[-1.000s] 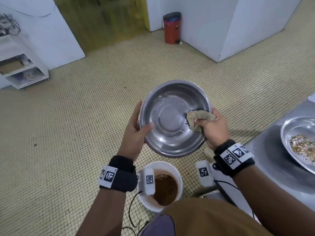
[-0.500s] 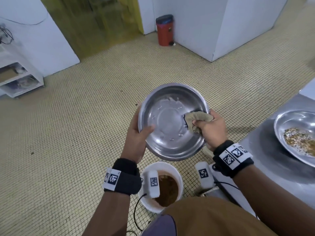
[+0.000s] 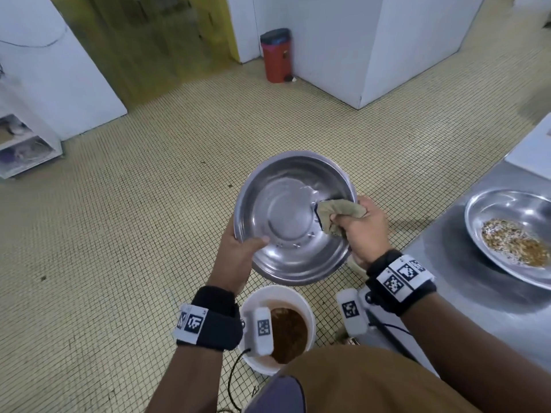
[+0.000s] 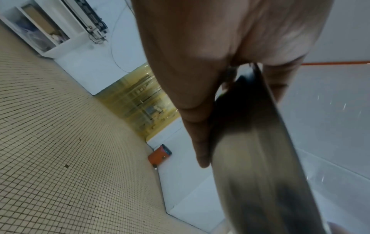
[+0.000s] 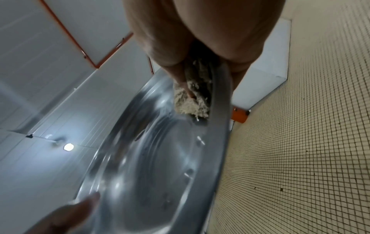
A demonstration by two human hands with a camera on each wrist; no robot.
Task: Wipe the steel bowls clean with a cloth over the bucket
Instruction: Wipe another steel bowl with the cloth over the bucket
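Note:
I hold a steel bowl (image 3: 286, 216) tilted toward me, a little beyond the white bucket (image 3: 274, 290) of brown water on the floor. My left hand (image 3: 238, 254) grips the bowl's left rim, thumb inside and fingers (image 4: 200, 126) along the outer wall of the bowl (image 4: 260, 158). At the right rim my right hand (image 3: 362, 231) grips a bunched tan cloth (image 3: 334, 214). In the right wrist view the cloth (image 5: 192, 101) presses on the bowl's (image 5: 150, 158) wet inner wall just under the rim.
A second steel bowl (image 3: 512, 207) holding food scraps sits on the steel counter (image 3: 477, 293) at my right. A red pedal bin (image 3: 275, 55) stands by the white wall corner far ahead. A low white shelf unit (image 3: 26, 150) is at the far left.
Both hands keep their holds. The bowl and hands sit slightly lower in the head view, and the cloth stays against the right inner wall.

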